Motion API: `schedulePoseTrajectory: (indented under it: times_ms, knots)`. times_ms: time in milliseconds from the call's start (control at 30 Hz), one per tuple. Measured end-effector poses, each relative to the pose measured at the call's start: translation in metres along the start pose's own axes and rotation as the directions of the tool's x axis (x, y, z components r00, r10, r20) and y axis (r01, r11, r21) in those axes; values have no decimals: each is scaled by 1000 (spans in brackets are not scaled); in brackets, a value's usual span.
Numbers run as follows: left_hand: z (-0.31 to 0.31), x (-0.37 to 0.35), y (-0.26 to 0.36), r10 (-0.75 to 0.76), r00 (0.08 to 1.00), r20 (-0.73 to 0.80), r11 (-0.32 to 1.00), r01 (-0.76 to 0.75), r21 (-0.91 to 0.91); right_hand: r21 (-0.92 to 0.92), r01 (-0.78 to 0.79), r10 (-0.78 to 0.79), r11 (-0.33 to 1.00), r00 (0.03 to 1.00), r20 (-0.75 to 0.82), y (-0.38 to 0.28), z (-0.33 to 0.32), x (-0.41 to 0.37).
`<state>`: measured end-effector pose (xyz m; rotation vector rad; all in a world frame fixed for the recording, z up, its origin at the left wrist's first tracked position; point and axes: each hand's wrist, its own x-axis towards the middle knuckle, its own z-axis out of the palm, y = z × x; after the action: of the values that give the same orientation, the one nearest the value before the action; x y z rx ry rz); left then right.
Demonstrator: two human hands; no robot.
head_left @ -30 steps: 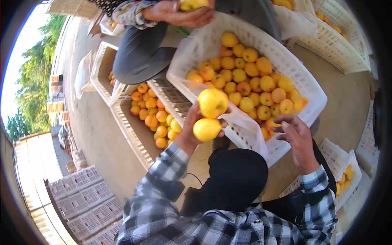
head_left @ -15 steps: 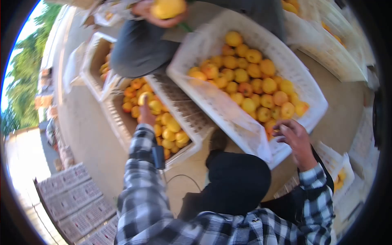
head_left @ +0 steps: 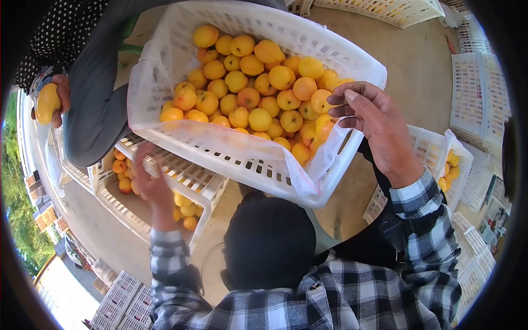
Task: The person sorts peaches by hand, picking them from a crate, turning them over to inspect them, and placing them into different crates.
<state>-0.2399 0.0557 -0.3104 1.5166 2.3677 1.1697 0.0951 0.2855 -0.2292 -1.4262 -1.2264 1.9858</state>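
My right hand (head_left: 377, 124) hovers over the right end of a white plastic crate (head_left: 236, 159), its fingers half curled and apart, nothing visible in them. The crate is lined with thin white film (head_left: 300, 165) and holds many yellow-orange fruits (head_left: 259, 119) that look like apricots, some blushed red. My left hand (head_left: 151, 184), smeared by motion, is above a lower white crate (head_left: 201, 190) on the left, its fingers apart with no fruit visible in them. More of the same fruit (head_left: 187, 206) lies in that lower crate, partly hidden by my hand and the upper crate.
At the upper left another person's hand (head_left: 61, 91) holds a large yellow fruit (head_left: 48, 103); that person's grey-trousered leg (head_left: 93, 104) reaches beside the crates. A film-lined crate with fruit (head_left: 452, 165) stands at right. More white crates (head_left: 467, 99) are stacked behind it.
The view has turned, so the film-lined crate appears higher and further left. My left hand has moved from over the lower crate's fruit towards its near side. My right hand stays by the film-lined crate.
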Motion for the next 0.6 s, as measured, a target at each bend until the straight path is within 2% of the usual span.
schedulePoseTrajectory:
  times_ms: [67,133,200,233,300,367,467,600]
  knots:
    - [44,29,48,62,936,346,997,-39,-72,9,-9,9,1000,1000,14,0,2,-3]
    - [101,42,51,162,840,517,984,-178,-19,17,-11,11,1000,1000,13,1,2,-7]
    - [147,52,48,-37,676,736,975,-138,175,28,-12,11,1000,999,54,7,3,-8]
    - [164,54,47,-21,670,742,974,-155,167,7,-24,23,1000,998,58,10,2,-8]
    - [191,52,40,-387,487,783,831,-185,525,12,-6,5,1000,996,85,22,8,-8]
    - [206,50,42,-386,446,807,815,-244,525,-25,2,1,1000,995,101,23,6,-8]
    - [211,29,48,-288,515,807,679,-484,551,-66,13,-3,998,990,144,25,4,-9]
    - [215,28,45,-320,517,794,670,-468,576,-91,33,-18,995,987,161,22,1,-10]
